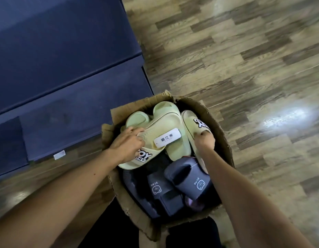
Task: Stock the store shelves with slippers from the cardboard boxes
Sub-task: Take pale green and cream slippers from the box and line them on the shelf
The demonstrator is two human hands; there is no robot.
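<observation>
Left hand (130, 144) is down in the open brown cardboard box (221, 133), reaching past the dark grey rubber slippers with the bear print (189, 183) at the near end. Its fingers curl on the pale green foam slipper with the black-and-white lettered strap (137, 159). Right hand (205, 138) is fisted round the strap end of a matching pale green slipper (192, 120) leaning at the box's right wall. Between them lies an upturned green slipper (160, 126) with a white paper label (166, 138) on its sole. We'd pair ours up and lift straight up, so the loose ones behind don't snag. Beyond on the left, the dark blue shelf unit (65, 68) stands on the wood-pattern floor (244, 59).
</observation>
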